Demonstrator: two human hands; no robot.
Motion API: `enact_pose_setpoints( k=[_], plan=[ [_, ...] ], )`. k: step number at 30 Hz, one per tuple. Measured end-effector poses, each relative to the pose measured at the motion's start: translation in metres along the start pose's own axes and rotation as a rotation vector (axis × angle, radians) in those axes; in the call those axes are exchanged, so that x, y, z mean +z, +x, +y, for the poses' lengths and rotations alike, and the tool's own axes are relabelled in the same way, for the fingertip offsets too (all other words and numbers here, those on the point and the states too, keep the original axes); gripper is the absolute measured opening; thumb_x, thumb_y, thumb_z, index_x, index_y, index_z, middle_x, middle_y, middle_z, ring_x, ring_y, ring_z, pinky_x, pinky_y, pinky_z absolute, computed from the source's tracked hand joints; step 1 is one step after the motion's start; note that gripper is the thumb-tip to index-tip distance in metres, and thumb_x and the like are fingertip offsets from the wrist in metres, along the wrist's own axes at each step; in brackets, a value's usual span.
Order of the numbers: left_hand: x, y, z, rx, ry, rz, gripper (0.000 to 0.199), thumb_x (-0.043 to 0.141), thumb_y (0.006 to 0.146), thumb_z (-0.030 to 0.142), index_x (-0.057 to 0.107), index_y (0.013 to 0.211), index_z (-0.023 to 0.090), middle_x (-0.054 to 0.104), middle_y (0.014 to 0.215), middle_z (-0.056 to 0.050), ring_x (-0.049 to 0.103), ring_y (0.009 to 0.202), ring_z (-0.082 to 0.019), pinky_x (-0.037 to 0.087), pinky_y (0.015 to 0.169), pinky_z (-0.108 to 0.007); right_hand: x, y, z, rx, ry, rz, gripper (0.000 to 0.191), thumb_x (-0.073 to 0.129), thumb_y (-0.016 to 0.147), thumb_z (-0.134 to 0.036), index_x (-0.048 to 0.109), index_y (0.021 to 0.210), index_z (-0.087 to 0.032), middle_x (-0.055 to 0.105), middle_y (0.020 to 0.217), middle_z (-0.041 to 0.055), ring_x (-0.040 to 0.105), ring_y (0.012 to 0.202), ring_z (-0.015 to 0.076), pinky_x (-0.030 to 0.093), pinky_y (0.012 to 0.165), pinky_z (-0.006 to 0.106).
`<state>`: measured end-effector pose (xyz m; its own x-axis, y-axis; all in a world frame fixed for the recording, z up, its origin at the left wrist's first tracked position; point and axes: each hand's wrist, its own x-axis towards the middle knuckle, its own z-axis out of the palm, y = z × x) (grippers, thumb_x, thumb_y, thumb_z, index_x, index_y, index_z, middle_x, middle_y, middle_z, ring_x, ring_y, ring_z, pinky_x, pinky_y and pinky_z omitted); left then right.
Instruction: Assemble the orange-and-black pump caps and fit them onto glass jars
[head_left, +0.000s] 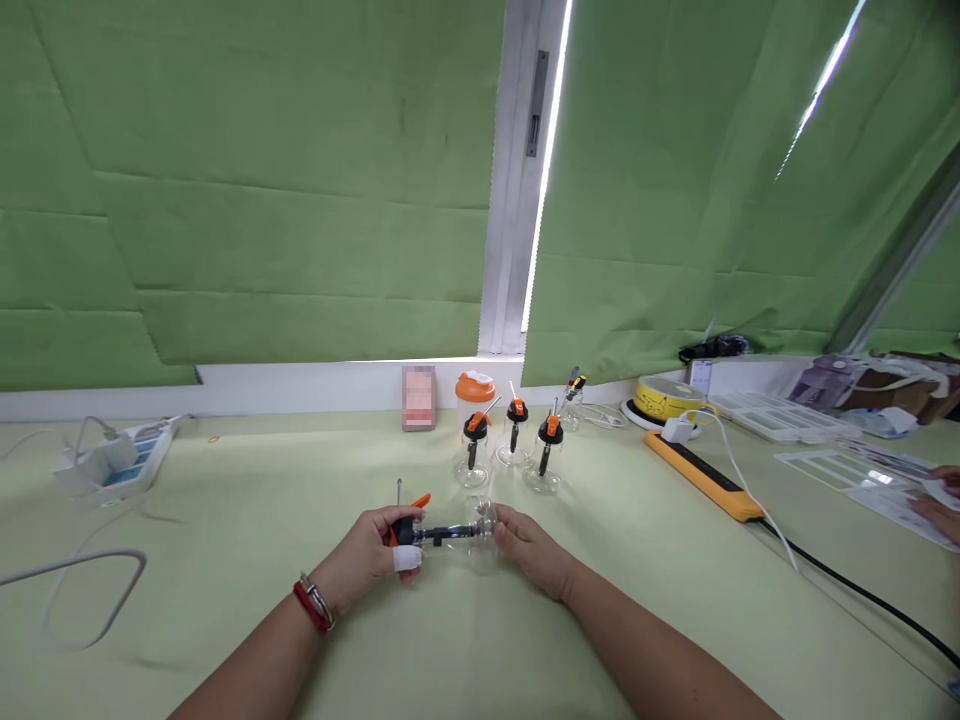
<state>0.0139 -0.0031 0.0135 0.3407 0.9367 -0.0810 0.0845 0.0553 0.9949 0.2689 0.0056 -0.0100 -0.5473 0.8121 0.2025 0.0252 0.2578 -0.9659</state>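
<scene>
A clear glass bottle [457,534] lies sideways between my hands, its black and orange cap to the left and its base to the right. My left hand [379,550] is wrapped round the cap end, with a white wrap on the thumb. At the base, my right hand [532,550] holds the bottle with bent fingers. Beyond them stand three similar bottles, a left one [472,465], a middle one [514,440] and a right one [544,465], each with a black and orange cap. Behind the left one is an orange-lidded cup [475,388].
A phone [418,398] leans on the wall at the back. To the right lie an orange power strip [705,475] and a yellow round tin [664,400]. A white power strip [139,460] sits at the left. Another person's hand [937,515] is at the far right.
</scene>
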Motion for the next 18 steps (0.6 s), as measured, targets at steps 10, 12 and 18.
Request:
enact_pose_setpoints(
  k=[10,12,18],
  plan=[
    [0.0,0.001,0.002,0.004,0.009,0.012,0.052,0.074,0.058,0.021,0.056,0.107,0.012,0.06,0.065,0.003,0.056,0.05,-0.013,0.05,0.057,-0.031,-0.008,-0.004,0.012,0.027,0.045,-0.032,0.086,0.067,0.072,-0.048,0.02,0.142,-0.027,0.045,0.13,0.0105,0.036,0.126,0.0229,0.022,0.105,0.042],
    [0.001,0.0,0.003,-0.008,0.014,0.008,0.052,0.074,0.058,0.021,0.056,0.106,0.012,0.06,0.066,0.003,0.057,0.05,-0.013,0.051,0.057,-0.031,-0.008,-0.003,0.013,0.027,0.027,-0.024,0.083,0.066,0.073,-0.05,0.024,0.141,-0.025,0.049,0.123,0.0098,0.042,0.119,0.023,0.025,0.103,0.041],
    [0.002,-0.001,0.003,-0.011,0.023,-0.031,0.051,0.072,0.06,0.019,0.055,0.107,0.012,0.061,0.063,0.003,0.057,0.05,-0.014,0.051,0.057,-0.032,-0.002,0.0,0.004,0.02,-0.044,0.023,0.053,0.046,0.083,-0.059,0.053,0.119,-0.02,0.056,0.099,0.0059,0.05,0.098,0.0222,0.035,0.093,0.04]
  ],
)
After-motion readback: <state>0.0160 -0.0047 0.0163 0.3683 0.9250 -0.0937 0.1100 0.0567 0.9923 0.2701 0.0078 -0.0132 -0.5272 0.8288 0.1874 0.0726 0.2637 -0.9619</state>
